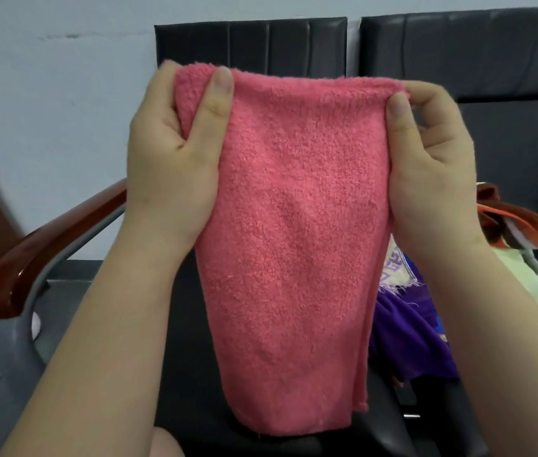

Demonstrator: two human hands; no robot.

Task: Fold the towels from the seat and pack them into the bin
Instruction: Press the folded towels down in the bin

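left hand (175, 153) and right hand (432, 153) pinching pink towel (294, 225), seat pile half hidden

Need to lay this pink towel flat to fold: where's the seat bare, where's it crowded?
Bare black seat lies between the wooden armrest and the pink towel that left hand and right hand pinch. Right of the towel is crowded: purple cloth, pale green cloth and orange cloth lie piled.

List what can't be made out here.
Bin: nowhere in the head view.
Pile on the seat: mostly hidden behind the towel and right hand.
Left hand: fingers behind the towel, only the thumb shows.
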